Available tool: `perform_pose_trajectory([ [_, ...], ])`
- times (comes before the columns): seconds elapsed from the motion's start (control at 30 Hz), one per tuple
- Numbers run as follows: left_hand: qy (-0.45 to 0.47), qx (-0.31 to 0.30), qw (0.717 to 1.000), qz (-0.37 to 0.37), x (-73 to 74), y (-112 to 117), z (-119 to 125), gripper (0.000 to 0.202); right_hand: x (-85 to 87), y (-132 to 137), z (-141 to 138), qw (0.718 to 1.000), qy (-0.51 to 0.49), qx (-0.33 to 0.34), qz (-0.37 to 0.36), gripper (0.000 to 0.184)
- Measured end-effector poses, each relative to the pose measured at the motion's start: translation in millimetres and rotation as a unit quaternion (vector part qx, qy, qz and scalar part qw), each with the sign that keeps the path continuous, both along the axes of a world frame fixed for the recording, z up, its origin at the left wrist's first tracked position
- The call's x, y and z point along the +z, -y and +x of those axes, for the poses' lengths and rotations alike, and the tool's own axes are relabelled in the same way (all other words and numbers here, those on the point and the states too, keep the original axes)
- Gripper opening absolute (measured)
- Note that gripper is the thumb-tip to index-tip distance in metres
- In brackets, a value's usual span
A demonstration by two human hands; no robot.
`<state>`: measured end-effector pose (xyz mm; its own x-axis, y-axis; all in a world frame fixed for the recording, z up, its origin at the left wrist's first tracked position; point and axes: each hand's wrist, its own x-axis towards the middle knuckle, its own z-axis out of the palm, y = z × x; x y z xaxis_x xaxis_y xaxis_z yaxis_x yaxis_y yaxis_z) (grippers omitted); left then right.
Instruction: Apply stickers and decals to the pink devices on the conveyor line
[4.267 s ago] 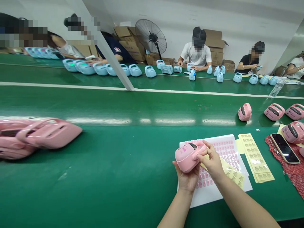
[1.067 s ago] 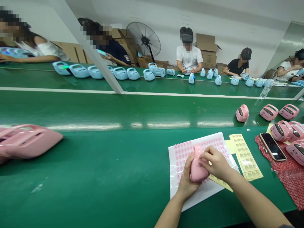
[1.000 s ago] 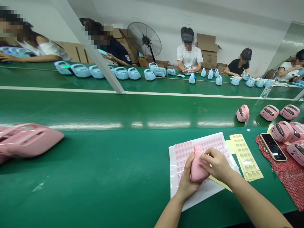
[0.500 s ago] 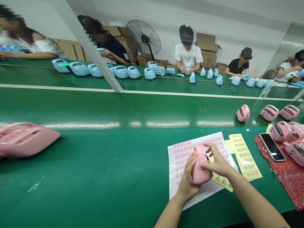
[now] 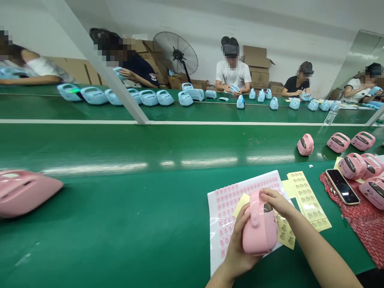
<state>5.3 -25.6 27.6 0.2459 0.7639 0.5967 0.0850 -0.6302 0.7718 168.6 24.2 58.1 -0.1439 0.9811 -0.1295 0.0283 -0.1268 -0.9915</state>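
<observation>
A pink plastic device with a top handle (image 5: 259,236) is held up over a white sheet of small pink stickers (image 5: 222,212). My left hand (image 5: 240,254) wraps round its left side and underside. The fingers of my right hand (image 5: 276,202) are closed on the top of the handle, near the dark window; the thumb is hidden. One side face with an oval spot points toward me. Beneath the device lies a yellow sticker sheet (image 5: 286,232), partly covered. More yellow sticker sheets (image 5: 309,196) lie to the right.
A phone (image 5: 342,186) rests on red bubble wrap (image 5: 361,230) at the right, beside several pink devices (image 5: 352,166). Another pink device (image 5: 28,194) lies at the far left. Across the belt (image 5: 180,144), several people handle blue devices (image 5: 149,97). A slanted white post (image 5: 120,80) stands at left.
My right hand has moved from the device's side, fingers spread, to the handle. The device has come nearer and turned slightly. The camera view has shifted a little.
</observation>
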Motion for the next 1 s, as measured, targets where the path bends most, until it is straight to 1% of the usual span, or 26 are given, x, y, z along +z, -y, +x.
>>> perform_pose_trajectory([
  [0.03, 0.025, -0.005, 0.999, -0.023, 1.4, -3, 1, 0.089, 0.2, -1, 2, 0.999, -0.026, 0.013, -0.025, 0.031],
  [0.07, 0.054, -0.011, 0.997, -0.054, 2.5, -7, 2, 0.092, 1.1, -3, 5, 0.998, -0.051, 0.010, -0.039, 0.032],
  [0.1, 0.083, -0.017, 0.992, -0.091, 3.7, -13, 5, 0.094, 2.9, -6, 7, 0.997, -0.070, -0.013, -0.038, 0.033],
  [0.17, 0.129, -0.022, 0.976, -0.176, 5.8, -29, 11, 0.089, 8.6, -15, 13, 0.992, -0.065, -0.112, 0.000, 0.032],
  [0.23, 0.137, -0.001, 0.960, -0.245, 6.4, -43, 18, 0.075, 15.2, -30, 20, 0.975, -0.024, -0.216, 0.050, 0.029],
  [0.27, 0.120, 0.018, 0.957, -0.262, 5.5, -49, 21, 0.066, 18.2, -40, 24, 0.964, 0.000, -0.257, 0.069, 0.028],
  [0.3, 0.082, 0.039, 0.959, -0.269, 3.6, -54, 22, 0.057, 20.6, -50, 28, 0.954, 0.022, -0.288, 0.085, 0.026],
  [0.33, 0.023, 0.053, 0.963, -0.265, 0.9, -57, 23, 0.046, 22.2, -61, 31, 0.943, 0.044, -0.314, 0.099, 0.025],
  [0.4, -0.120, 0.054, 0.966, -0.225, -5.8, -60, 22, 0.031, 23.4, -86, 36, 0.919, 0.094, -0.361, 0.127, 0.023],
  [0.47, -0.227, 0.041, 0.958, -0.171, -12.0, -61, 20, 0.031, 22.5, -111, 39, 0.891, 0.148, -0.404, 0.145, 0.020],
  [0.5, -0.255, 0.041, 0.954, -0.152, -14.2, -62, 19, 0.031, 21.5, -124, 40, 0.881, 0.168, -0.417, 0.147, 0.018],
  [0.63, -0.279, 0.060, 0.950, -0.128, -18.4, -66, 17, 0.027, 14.7, -171, 43, 0.867, 0.221, -0.427, 0.131, 0.014],
  [0.77, -0.278, 0.050, 0.952, -0.120, -21.2, -70, 16, 0.026, 6.5, -200, 49, 0.869, 0.257, -0.408, 0.111, 0.010],
  [0.83, -0.282, 0.041, 0.951, -0.116, -22.1, -70, 15, 0.025, 4.4, -207, 52, 0.877, 0.269, -0.382, 0.108, 0.009],
  [0.9, -0.284, 0.040, 0.952, -0.109, -22.2, -70, 15, 0.024, 3.9, -208, 53, 0.885, 0.280, -0.357, 0.111, 0.011],
  [1.0, -0.284, 0.033, 0.954, -0.087, -21.3, -71, 15, 0.023, 4.3, -197, 51, 0.887, 0.291, -0.337, 0.119, 0.025],
])
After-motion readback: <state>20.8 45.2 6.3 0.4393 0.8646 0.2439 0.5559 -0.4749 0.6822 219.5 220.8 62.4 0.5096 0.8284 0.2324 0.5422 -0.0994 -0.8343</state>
